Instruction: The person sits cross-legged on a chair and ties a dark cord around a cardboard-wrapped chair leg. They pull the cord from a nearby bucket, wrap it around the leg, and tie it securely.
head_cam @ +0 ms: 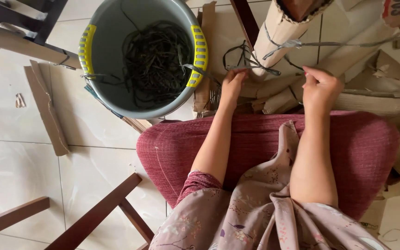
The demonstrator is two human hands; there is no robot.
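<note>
My left hand (233,82) pinches a dark tangled strap (246,58) that loops around a rolled cardboard tube (278,32). My right hand (319,87) is closed on a grey strap (343,44) that runs off to the right from the same tube. Both forearms reach forward over a dark red cushion (362,143) on my lap. The tube leans from the upper right down toward my hands.
A grey bucket (112,28) with yellow handle grips holds several dark straps (156,60), left of my hands. Flattened cardboard pieces (376,99) pile up on the right. A cardboard strip (47,111) lies on the white tiles. Dark wooden furniture legs (93,215) cross the lower left.
</note>
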